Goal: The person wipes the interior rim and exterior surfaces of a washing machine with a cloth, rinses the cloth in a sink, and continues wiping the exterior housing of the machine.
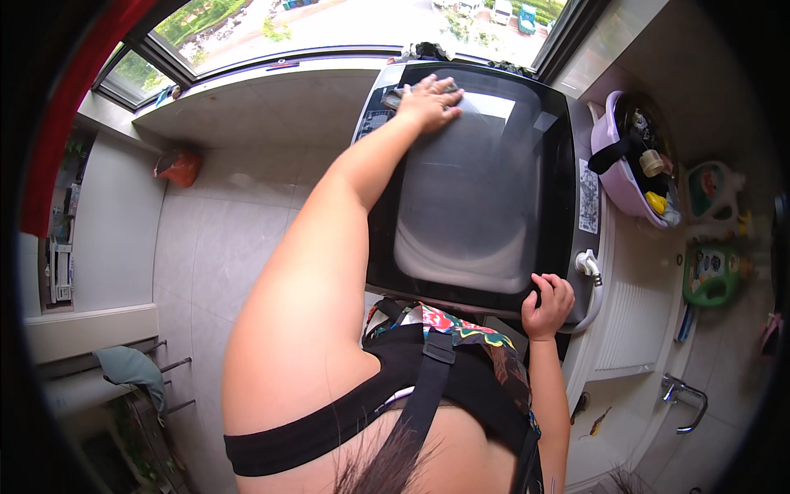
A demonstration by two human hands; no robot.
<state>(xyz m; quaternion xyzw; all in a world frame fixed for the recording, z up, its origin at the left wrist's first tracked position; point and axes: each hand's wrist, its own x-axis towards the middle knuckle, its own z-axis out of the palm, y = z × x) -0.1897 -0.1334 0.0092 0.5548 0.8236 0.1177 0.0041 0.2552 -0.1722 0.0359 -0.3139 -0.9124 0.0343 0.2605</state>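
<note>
A top-loading washing machine (469,204) with a dark glass lid stands in front of me. My left hand (429,104) lies flat near the lid's far left corner, fingers spread. Under it is a crumpled grey cloth (391,99), mostly covered by the palm and fingers. The cloth lies beside the control panel (375,120). At the near right corner of the lid, my right hand (549,304) rests with loosely curled fingers and the thumb apart. No object shows in that hand.
Right of the machine are a white tap with a hose (587,264), a lilac basin (617,167) of mixed items, a green detergent bottle (711,275) and a sink faucet (685,401). An orange container (182,168) sits on the floor at left. A window (345,25) lies beyond.
</note>
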